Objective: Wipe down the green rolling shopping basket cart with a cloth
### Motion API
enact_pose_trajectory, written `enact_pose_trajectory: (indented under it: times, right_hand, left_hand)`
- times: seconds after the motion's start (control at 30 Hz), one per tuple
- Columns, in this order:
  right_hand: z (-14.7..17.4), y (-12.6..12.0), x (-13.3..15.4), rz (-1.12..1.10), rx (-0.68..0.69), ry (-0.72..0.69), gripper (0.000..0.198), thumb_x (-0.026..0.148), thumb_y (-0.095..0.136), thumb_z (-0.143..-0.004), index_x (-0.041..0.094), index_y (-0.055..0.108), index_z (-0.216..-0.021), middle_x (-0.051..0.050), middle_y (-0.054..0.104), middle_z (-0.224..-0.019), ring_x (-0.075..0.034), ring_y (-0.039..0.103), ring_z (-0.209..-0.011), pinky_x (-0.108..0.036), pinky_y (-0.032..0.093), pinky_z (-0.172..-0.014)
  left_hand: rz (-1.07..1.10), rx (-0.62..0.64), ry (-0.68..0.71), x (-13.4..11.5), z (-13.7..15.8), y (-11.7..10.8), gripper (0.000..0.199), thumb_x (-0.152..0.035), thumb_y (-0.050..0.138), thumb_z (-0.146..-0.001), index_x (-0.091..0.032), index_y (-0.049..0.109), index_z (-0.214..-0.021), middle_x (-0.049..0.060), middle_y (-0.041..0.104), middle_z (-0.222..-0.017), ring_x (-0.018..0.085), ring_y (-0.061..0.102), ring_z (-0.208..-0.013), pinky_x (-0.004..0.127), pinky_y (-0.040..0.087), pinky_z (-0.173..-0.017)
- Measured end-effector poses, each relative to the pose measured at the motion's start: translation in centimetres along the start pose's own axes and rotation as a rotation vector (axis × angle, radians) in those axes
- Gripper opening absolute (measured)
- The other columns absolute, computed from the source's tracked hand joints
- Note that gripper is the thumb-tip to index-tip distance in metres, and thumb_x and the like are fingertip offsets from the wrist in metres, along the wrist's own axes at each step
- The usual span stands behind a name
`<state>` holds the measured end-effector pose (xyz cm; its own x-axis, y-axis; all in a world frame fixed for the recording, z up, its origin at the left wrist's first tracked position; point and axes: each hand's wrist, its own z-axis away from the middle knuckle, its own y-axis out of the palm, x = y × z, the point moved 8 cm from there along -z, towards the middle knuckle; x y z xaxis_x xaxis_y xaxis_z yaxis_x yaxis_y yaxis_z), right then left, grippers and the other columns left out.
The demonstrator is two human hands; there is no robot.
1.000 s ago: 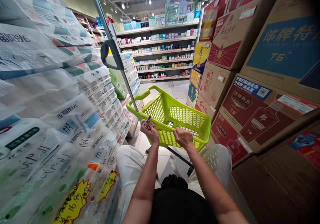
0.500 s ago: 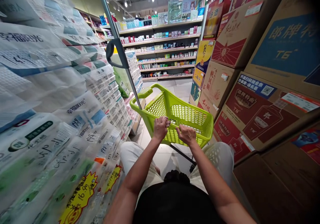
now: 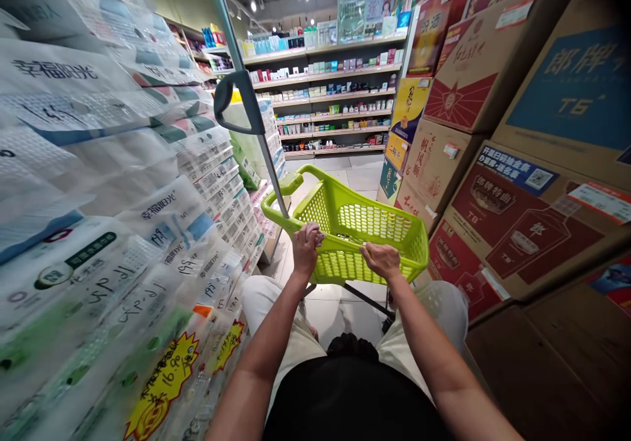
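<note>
A lime-green shopping cart (image 3: 379, 217) with a perforated basket stands in front of my knees. My left hand (image 3: 305, 250) is closed at the basket's near rim, toward its left end. A crumpled pale purple cloth (image 3: 318, 236) sticks out from those fingers. Further right along the same rim, my right hand (image 3: 382, 261) is wrapped round the green edge. A metal pole (image 3: 274, 168) rises from the cart's left end and bears a dark grey loop handle (image 3: 241, 102). Part of the basket's floor is hidden behind the near wall.
Stacked plastic-wrapped tissue packs (image 3: 162, 211) line my left side closely. Cardboard drink cartons (image 3: 532, 211) are piled up on the right. Shelves (image 3: 340, 92) of small boxes and bottles stand across the far end, beyond pale floor tiles (image 3: 352, 178).
My left hand has slid left along the rim with the cloth. The right fingers, looser before, have closed on the rim. The whole view has shifted slightly.
</note>
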<state>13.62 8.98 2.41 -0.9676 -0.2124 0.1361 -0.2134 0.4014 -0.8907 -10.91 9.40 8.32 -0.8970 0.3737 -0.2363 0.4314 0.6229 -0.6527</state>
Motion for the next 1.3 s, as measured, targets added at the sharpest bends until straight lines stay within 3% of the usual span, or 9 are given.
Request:
enact_pose_trajectory:
  times: [0.13,0.23,0.33,0.47,0.63,0.87,1.03,1.2,1.3]
  right_hand:
    - [-1.5,0.5,-2.1,0.007,0.045,0.092,0.060,0.056,0.028,-0.108,0.022,0.068,-0.078,-0.004,0.072,-0.075,-0.015,0.052,-0.065,-0.032,0.015,-0.065]
    - [-2.3,0.6,-1.8,-0.002,-0.041,0.103,0.057,0.053,0.028,-0.108,0.021,0.068,-0.083,-0.005,0.071,-0.081,-0.017,0.053,-0.074,-0.032,0.020,-0.070]
    - [-2.3,0.5,-1.2,-0.031,-0.156,0.082,0.053,0.047,0.028,-0.109,0.020,0.067,-0.085,-0.007,0.071,-0.088,-0.019,0.052,-0.084,-0.033,0.023,-0.078]
    - [-1.9,0.8,-1.4,-0.053,-0.196,0.085,0.053,0.049,0.029,-0.109,0.020,0.062,-0.078,-0.006,0.068,-0.083,-0.020,0.049,-0.085,-0.033,0.023,-0.082]
    - [-1.0,0.6,-1.0,-0.075,-0.213,0.082,0.050,0.050,0.031,-0.108,0.021,0.063,-0.082,-0.006,0.068,-0.084,-0.021,0.050,-0.087,-0.035,0.023,-0.085]
    - [0.0,0.2,-0.5,-0.116,-0.256,0.087,0.045,0.048,0.036,-0.105,0.021,0.062,-0.081,-0.006,0.068,-0.084,-0.022,0.049,-0.088,-0.036,0.023,-0.087]
    - [0.3,0.2,-0.9,-0.121,-0.254,0.086,0.044,0.049,0.037,-0.105,0.021,0.062,-0.083,-0.005,0.069,-0.085,-0.022,0.052,-0.090,-0.036,0.024,-0.089]
    - [0.6,0.3,-1.3,-0.086,-0.248,0.099,0.040,0.046,0.038,-0.104,0.021,0.065,-0.086,-0.006,0.071,-0.088,-0.023,0.053,-0.092,-0.036,0.025,-0.090]
    - [0.8,0.3,-1.5,-0.084,-0.247,0.104,0.038,0.045,0.041,-0.103,0.021,0.065,-0.085,-0.006,0.070,-0.087,-0.023,0.053,-0.092,-0.037,0.025,-0.089]
  left_hand:
    - [0.098,0.008,0.022,-1.4,0.8,0.6,0.042,-0.003,0.055,-0.086,-0.024,0.067,-0.120,0.012,0.059,-0.140,0.029,0.053,-0.128,0.045,0.045,-0.112]
    - [0.215,-0.045,-0.025,-2.0,0.9,0.2,0.039,-0.004,0.053,-0.087,-0.024,0.067,-0.117,0.012,0.060,-0.135,0.028,0.055,-0.126,0.045,0.046,-0.111]
    - [0.294,-0.250,-0.197,-0.7,0.6,-1.8,0.035,-0.004,0.048,-0.087,-0.021,0.064,-0.113,0.014,0.060,-0.126,0.027,0.055,-0.124,0.046,0.047,-0.110]
    - [0.257,-0.519,-0.402,2.1,-1.1,-5.5,0.047,-0.002,0.048,-0.080,-0.017,0.059,-0.123,0.018,0.053,-0.135,0.029,0.049,-0.133,0.048,0.041,-0.116]
    - [0.193,-0.490,-0.378,2.9,-2.0,-7.1,0.048,-0.003,0.050,-0.080,-0.018,0.060,-0.125,0.017,0.058,-0.136,0.029,0.051,-0.132,0.047,0.039,-0.119]
    - [0.218,-0.385,-0.385,1.8,2.1,-5.3,0.047,-0.005,0.048,-0.084,-0.019,0.059,-0.127,0.017,0.055,-0.133,0.030,0.051,-0.131,0.049,0.039,-0.118]
    - [0.280,-0.465,-0.510,2.4,3.2,-2.4,0.027,-0.016,0.058,-0.088,-0.017,0.053,-0.115,0.020,0.042,-0.136,0.032,0.044,-0.135,0.051,0.038,-0.118]
    - [0.411,-0.397,-0.692,2.8,8.3,2.2,0.018,-0.019,0.060,-0.088,-0.021,0.047,-0.101,0.014,0.040,-0.124,0.029,0.051,-0.118,0.051,0.047,-0.108]
    - [0.428,-0.377,-0.702,2.6,8.9,2.2,0.020,-0.015,0.059,-0.086,-0.021,0.048,-0.101,0.013,0.038,-0.125,0.028,0.052,-0.117,0.050,0.048,-0.107]
